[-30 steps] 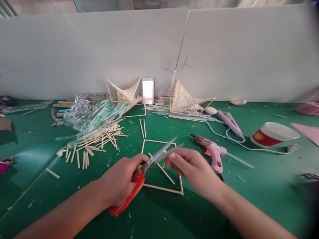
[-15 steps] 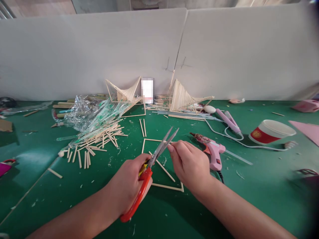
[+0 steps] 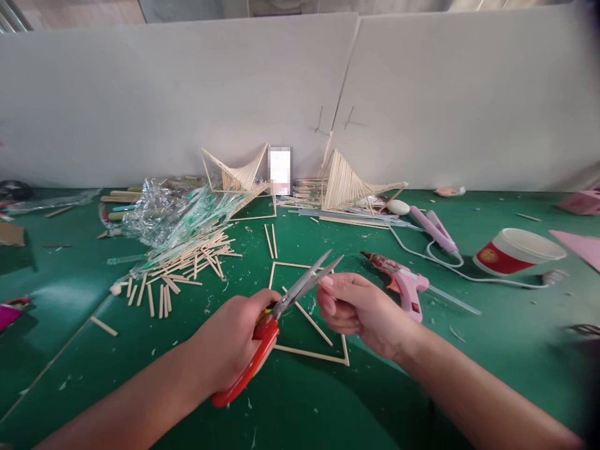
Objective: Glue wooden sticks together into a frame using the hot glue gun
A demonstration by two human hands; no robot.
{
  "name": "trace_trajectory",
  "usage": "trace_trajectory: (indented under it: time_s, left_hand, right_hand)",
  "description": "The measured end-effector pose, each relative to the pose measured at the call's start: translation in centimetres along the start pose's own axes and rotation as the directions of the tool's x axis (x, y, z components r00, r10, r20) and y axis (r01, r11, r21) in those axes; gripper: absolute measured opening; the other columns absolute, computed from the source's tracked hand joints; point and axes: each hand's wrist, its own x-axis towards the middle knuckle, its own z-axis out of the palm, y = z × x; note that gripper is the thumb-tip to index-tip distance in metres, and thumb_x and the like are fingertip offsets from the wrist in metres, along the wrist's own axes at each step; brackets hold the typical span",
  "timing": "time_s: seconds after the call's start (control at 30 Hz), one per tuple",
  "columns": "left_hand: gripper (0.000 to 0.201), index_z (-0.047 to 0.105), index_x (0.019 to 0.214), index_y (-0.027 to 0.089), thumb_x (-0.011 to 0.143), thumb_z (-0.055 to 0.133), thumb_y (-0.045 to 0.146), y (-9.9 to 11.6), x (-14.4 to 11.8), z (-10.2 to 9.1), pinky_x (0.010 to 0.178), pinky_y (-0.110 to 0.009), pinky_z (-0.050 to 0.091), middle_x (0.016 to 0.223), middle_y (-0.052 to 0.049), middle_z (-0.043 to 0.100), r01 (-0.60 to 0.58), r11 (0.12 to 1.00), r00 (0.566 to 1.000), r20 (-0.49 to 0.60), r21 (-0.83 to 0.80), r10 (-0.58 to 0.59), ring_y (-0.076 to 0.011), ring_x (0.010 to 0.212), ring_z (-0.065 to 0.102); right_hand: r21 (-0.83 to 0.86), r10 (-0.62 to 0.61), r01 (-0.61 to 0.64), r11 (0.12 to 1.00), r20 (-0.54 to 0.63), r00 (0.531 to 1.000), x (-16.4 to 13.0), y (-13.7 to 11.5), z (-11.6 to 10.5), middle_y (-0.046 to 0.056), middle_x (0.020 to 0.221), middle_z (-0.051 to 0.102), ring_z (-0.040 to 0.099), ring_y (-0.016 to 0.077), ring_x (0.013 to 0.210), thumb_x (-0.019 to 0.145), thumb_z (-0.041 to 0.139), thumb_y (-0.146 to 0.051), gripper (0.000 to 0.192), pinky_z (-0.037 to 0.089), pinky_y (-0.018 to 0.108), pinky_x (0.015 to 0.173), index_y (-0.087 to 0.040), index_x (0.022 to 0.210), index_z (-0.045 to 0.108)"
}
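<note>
My left hand point(image 3: 237, 340) is wrapped round the red handle of a pair of scissors point(image 3: 300, 289). Their blades are slightly apart and point away to the upper right. Close beside the blade tips, my right hand point(image 3: 359, 306) is closed with thumb and forefinger pinched; anything between them is too small or hidden to make out. Beneath both hands, a frame of thin wooden sticks point(image 3: 309, 355) lies flat on the green table point(image 3: 300, 412). One loose stick point(image 3: 315, 325) lies slantwise inside it, partly covered by the scissors.
A pink glue gun point(image 3: 405, 284) lies right of my right hand, near a paper cup point(image 3: 513, 253) and a white cord. To the left is a pile of short sticks point(image 3: 187, 265) beside clear plastic wrapping point(image 3: 162, 215). Two stick models point(image 3: 344, 181) stand by the grey board point(image 3: 187, 94).
My right hand has turned, its lower fingers now showing, and sits slightly lower. The scissors have tilted flatter, and my left hand has shifted a little left.
</note>
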Motion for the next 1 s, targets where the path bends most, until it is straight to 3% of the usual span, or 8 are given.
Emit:
trace_trajectory:
  time_s: [0.13, 0.2, 0.3, 0.47, 0.6, 0.77, 0.9, 1.0]
  left_hand:
    - [0.027, 0.057, 0.104, 0.019, 0.080, 0.046, 0.025, 0.0, 0.2, 0.2, 0.043, -0.023, 0.025, 0.053, 0.005, 0.049, 0.087, 0.993, 0.996, 0.019, -0.082, -0.086, -0.0101, 0.040, 0.040]
    - [0.027, 0.056, 0.105, 0.019, 0.081, 0.046, 0.027, -0.4, 0.3, 0.7, 0.043, -0.023, 0.025, 0.051, 0.005, 0.046, 0.116, 0.984, 0.993, 0.034, -0.136, -0.112, -0.0101, 0.040, 0.038]
    - [0.027, 0.056, 0.105, 0.019, 0.081, 0.046, 0.029, -1.2, 0.4, 1.5, 0.043, -0.023, 0.024, 0.050, 0.006, 0.042, 0.102, 0.980, 0.995, 0.021, -0.172, -0.100, -0.0099, 0.041, 0.034]
    - [0.026, 0.056, 0.103, 0.020, 0.079, 0.048, 0.028, -2.2, 0.6, 2.1, 0.044, -0.024, 0.026, 0.051, 0.006, 0.041, 0.083, 0.980, 0.997, 0.014, -0.181, -0.082, -0.0105, 0.043, 0.034]
    - [0.023, 0.057, 0.099, 0.021, 0.079, 0.048, 0.027, -2.4, 0.6, 1.7, 0.044, -0.024, 0.025, 0.049, 0.006, 0.039, 0.077, 0.980, 0.997, 0.031, -0.182, -0.072, -0.0102, 0.041, 0.032]
    - [0.022, 0.057, 0.098, 0.020, 0.079, 0.048, 0.026, -2.2, 0.7, 1.4, 0.042, -0.023, 0.024, 0.048, 0.007, 0.040, 0.079, 0.981, 0.996, 0.044, -0.176, -0.072, -0.0094, 0.040, 0.031]
    - [0.023, 0.057, 0.099, 0.020, 0.079, 0.050, 0.026, -2.1, 1.0, 1.6, 0.043, -0.024, 0.027, 0.049, 0.007, 0.042, 0.116, 0.974, 0.993, 0.046, -0.194, -0.109, -0.0099, 0.039, 0.034]
    - [0.025, 0.057, 0.104, 0.021, 0.081, 0.049, 0.028, -2.1, 1.0, 1.9, 0.044, -0.024, 0.028, 0.047, 0.007, 0.041, 0.131, 0.965, 0.990, 0.077, -0.227, -0.116, -0.0108, 0.040, 0.036]
  right_hand:
    - [-0.124, -0.077, 0.046, 0.991, -0.260, 0.963, -0.3, 0.5, 1.0, -0.006, 0.051, 0.035, 0.029, 0.0104, 0.045, 0.092, 0.043, -0.046, 0.035, 0.025, 0.024, 0.043, -0.020, 0.074, 0.056]
    - [-0.431, -0.312, 0.109, 0.896, -0.433, 0.846, -0.6, 0.8, 1.5, 0.000, 0.062, 0.053, 0.043, 0.0126, 0.054, 0.090, 0.051, -0.037, 0.022, 0.032, 0.026, 0.051, -0.019, 0.081, 0.060]
    - [-0.696, -0.561, 0.159, 0.701, -0.399, 0.725, -0.8, 1.1, 1.7, 0.004, 0.069, 0.060, 0.049, 0.0151, 0.062, 0.090, 0.050, -0.029, 0.017, 0.035, 0.028, 0.058, -0.019, 0.080, 0.061]
    - [-0.595, -0.460, 0.189, 0.781, -0.345, 0.818, -0.8, 0.7, 1.3, -0.002, 0.058, 0.047, 0.039, 0.0108, 0.052, 0.095, 0.044, -0.032, 0.032, 0.032, 0.024, 0.049, -0.020, 0.066, 0.052]
    - [-0.094, -0.133, 0.110, 0.989, -0.282, 0.950, -0.7, -0.1, 0.7, -0.006, 0.053, 0.034, 0.028, 0.0087, 0.047, 0.093, 0.047, -0.043, 0.038, 0.021, 0.024, 0.043, -0.018, 0.066, 0.056]
    - [0.440, 0.123, -0.149, 0.885, 0.087, 0.989, -0.7, -0.2, 0.0, -0.011, 0.046, 0.019, 0.010, 0.0070, 0.041, 0.089, 0.051, -0.045, 0.036, 0.009, 0.023, 0.040, -0.021, 0.064, 0.049]
    - [-0.065, -0.027, 0.008, 0.998, -0.307, 0.951, -0.8, 0.5, 0.9, -0.006, 0.051, 0.035, 0.027, 0.0097, 0.045, 0.091, 0.047, -0.044, 0.033, 0.020, 0.025, 0.044, -0.020, 0.070, 0.054]
    - [-0.623, -0.438, 0.069, 0.779, -0.462, 0.771, -0.9, 0.9, 1.7, 0.000, 0.061, 0.048, 0.040, 0.0131, 0.056, 0.090, 0.048, -0.033, 0.026, 0.027, 0.028, 0.052, -0.020, 0.069, 0.052]
